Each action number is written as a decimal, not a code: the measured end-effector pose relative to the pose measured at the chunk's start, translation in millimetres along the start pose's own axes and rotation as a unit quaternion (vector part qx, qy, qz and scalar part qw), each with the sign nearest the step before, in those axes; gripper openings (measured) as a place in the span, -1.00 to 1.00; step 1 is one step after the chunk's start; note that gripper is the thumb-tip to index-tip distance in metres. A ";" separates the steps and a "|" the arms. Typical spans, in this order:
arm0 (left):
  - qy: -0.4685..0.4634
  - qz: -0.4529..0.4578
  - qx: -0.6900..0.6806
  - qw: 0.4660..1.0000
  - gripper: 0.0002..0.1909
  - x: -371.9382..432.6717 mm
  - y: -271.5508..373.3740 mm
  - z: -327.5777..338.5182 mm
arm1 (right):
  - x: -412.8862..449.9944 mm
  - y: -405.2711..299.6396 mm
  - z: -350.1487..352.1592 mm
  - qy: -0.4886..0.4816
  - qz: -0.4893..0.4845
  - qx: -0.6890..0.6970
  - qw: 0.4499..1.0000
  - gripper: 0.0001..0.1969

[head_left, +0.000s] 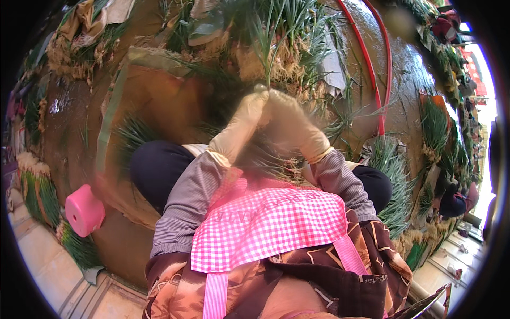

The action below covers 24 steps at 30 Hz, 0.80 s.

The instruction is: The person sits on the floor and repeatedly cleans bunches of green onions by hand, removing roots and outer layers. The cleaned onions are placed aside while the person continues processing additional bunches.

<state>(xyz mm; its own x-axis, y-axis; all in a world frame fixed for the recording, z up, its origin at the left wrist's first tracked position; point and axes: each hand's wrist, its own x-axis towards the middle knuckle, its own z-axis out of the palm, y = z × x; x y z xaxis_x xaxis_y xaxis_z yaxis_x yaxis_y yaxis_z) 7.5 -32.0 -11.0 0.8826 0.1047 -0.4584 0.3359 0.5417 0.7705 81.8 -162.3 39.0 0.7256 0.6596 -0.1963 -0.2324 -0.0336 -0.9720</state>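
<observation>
My left hand (248,109) and my right hand (287,113) wear pale rubber gloves and meet at the fingertips. Between them is a thin green onion stalk (267,60), its leaves pointing away from me. The fingers blur there, and its lower end is hidden behind the gloves. Just beyond my hands stands a large heap of green onions (295,24) with tan roots (287,58). Under my forearms, more loose green onions (285,161) lie between my knees, partly hidden by a pink checked apron (271,223).
A pink plastic stool (84,209) stands at the left. Red hoses (370,67) cross the wet floor (406,75). Bundled green onions (38,195) line the left edge, with another pile (392,179) beside my right knee. People (454,201) are at the far right.
</observation>
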 end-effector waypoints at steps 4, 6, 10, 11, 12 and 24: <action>0.022 -0.017 -0.012 1.000 -0.78 -7.9 -2.2 3.3 | 13.9 9.5 14.6 0.055 0.172 0.140 0.974 -0.69; 0.023 0.020 0.008 0.999 -0.80 -13.7 3.9 9.4 | 28.2 15.2 16.9 0.093 0.088 0.088 0.988 -0.73; 0.067 0.038 -0.145 0.986 -0.80 -26.0 12.0 26.6 | 45.0 35.8 21.1 0.080 0.056 0.029 0.995 -0.74; 0.059 0.043 -0.129 0.989 -0.80 -28.0 12.4 28.7 | 43.7 42.2 19.2 0.115 0.076 0.089 0.986 -0.74; 0.045 0.058 -0.118 0.990 -0.80 -29.7 11.4 30.2 | 41.2 47.3 14.1 0.138 0.130 0.151 0.970 -0.74; 0.254 0.296 0.407 0.826 -0.81 -27.7 -7.5 27.3 | 31.6 4.1 15.4 0.155 0.056 -0.030 0.986 -0.71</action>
<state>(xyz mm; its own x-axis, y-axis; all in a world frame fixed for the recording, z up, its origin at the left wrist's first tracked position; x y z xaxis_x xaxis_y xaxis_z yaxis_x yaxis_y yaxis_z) -10.5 -61.7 8.1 0.7896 0.5979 0.1377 0.1872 -0.4485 0.8740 93.9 -130.1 30.8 0.8626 0.3885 -0.3241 -0.2907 -0.1437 -0.9460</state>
